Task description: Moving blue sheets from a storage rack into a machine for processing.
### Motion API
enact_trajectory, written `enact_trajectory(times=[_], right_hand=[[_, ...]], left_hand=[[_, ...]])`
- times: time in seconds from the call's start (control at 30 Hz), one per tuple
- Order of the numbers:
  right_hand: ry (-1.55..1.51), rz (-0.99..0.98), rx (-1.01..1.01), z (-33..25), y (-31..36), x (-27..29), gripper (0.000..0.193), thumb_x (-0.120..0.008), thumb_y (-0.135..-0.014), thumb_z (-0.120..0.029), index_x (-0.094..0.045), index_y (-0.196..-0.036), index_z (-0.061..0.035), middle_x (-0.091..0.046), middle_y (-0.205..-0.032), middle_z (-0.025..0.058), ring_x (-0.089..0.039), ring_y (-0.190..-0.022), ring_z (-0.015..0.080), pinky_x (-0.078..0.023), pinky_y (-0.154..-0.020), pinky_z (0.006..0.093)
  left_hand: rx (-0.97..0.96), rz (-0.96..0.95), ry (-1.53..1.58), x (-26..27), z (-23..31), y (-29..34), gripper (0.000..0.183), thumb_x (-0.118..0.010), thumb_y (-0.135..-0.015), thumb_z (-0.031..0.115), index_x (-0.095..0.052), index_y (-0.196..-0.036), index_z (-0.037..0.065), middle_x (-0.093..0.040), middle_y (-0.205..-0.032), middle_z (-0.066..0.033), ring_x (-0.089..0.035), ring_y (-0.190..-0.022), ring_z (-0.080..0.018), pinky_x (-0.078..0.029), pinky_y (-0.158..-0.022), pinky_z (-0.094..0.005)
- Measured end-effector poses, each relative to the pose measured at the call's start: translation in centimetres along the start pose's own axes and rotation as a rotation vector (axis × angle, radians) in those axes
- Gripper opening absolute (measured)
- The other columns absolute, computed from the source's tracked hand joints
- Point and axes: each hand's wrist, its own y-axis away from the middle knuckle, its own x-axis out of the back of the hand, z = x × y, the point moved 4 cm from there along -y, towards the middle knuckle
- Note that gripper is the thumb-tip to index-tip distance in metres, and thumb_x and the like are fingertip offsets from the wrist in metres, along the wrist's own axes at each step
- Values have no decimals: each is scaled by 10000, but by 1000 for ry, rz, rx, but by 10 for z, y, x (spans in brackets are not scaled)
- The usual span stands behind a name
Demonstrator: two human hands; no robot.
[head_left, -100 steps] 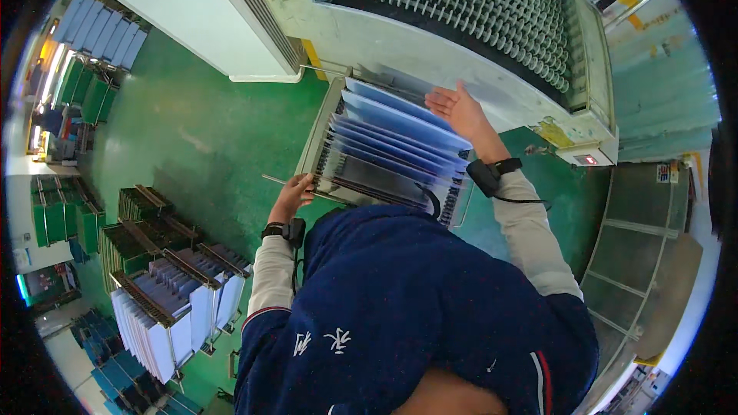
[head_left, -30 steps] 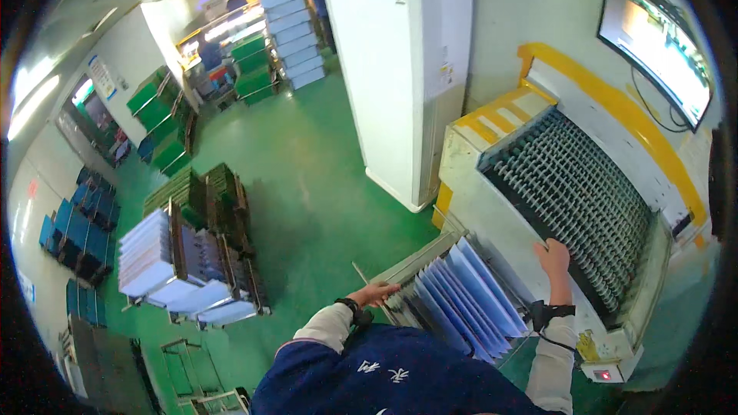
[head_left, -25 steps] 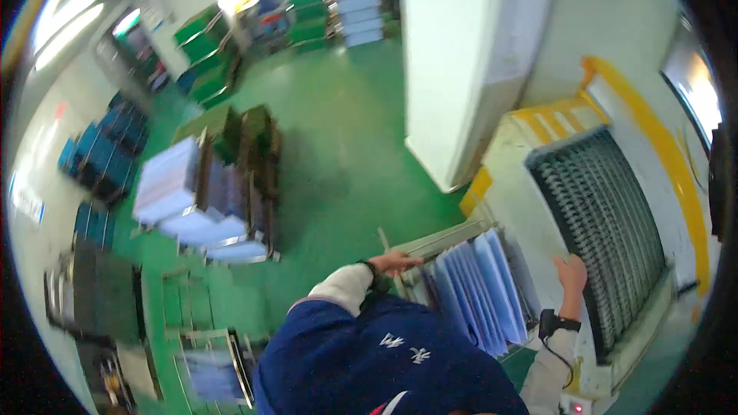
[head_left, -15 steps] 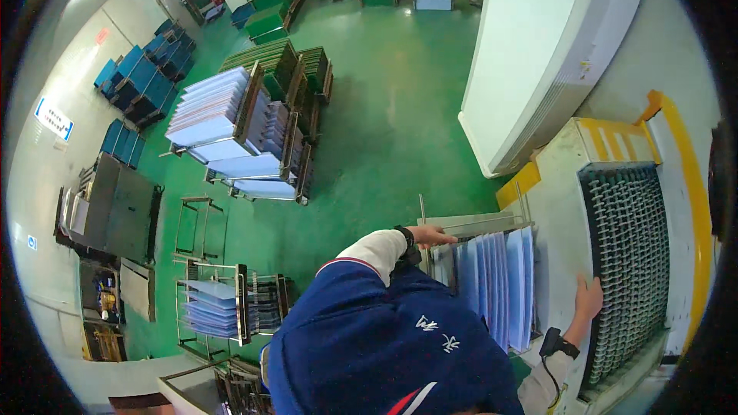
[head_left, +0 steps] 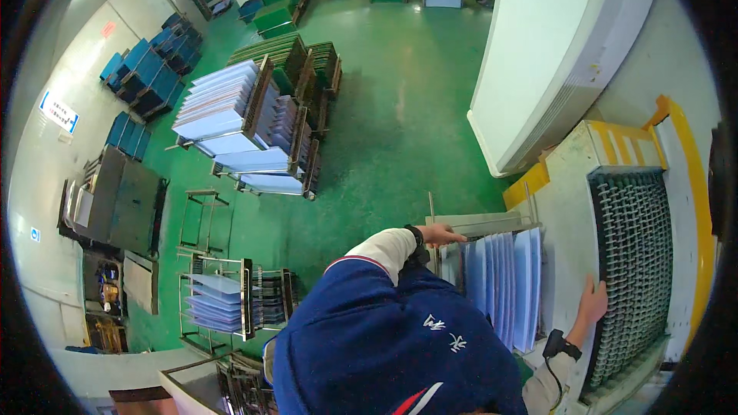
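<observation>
One shift: your right hand [head_left: 592, 301] went from beside the blue panels [head_left: 524, 284] to the edge of the roller conveyor [head_left: 636, 246], fingers bent, seemingly off the panels | panels stand in their rack [head_left: 488, 223] | left hand [head_left: 443, 235] at rack's end | both grips unclear to you

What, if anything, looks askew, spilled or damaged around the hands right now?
Nothing there looks spilled or broken, though fine scratches would be too small to see. Only one slight oddity: the blue panels between the left hand and the right hand look unevenly spaced, the rightmost ones standing apart from the rest.
</observation>
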Motion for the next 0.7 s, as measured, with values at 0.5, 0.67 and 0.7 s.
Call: enact_trajectory(times=[0.5, 0.67, 0.7], right_hand=[[27, -314, -137, -5, -8, 4, 572, -495, -906, -537, -620, -1090, -9, -648, -1013, 227, -605, -939, 407, -469, -764, 474], [0, -214, -92, 4, -6, -6, 537, -498, -911, -518, -616, -1051, -13, -639, -984, 232, -596, -915, 413, -459, -740, 479], [7, -235, -97, 1, -7, -6, 531, -500, -911, -514, -615, -1050, -14, -637, -982, 233, -595, -914, 414, -459, -740, 478]], left_hand=[[-21, 11, 10, -1, -11, -10, 838, -615, -684, 768, -643, -1105, 44, -582, -844, -40, -541, -624, -136, -428, -479, -283], [-25, -2, -29, 0, -8, -8, 851, -594, -686, 778, -642, -1100, 36, -612, -862, -53, -558, -616, -139, -442, -476, -283], [-21, -3, -24, 0, -7, -6, 854, -593, -685, 781, -642, -1099, 36, -615, -866, -55, -558, -612, -139, -442, -476, -282]])
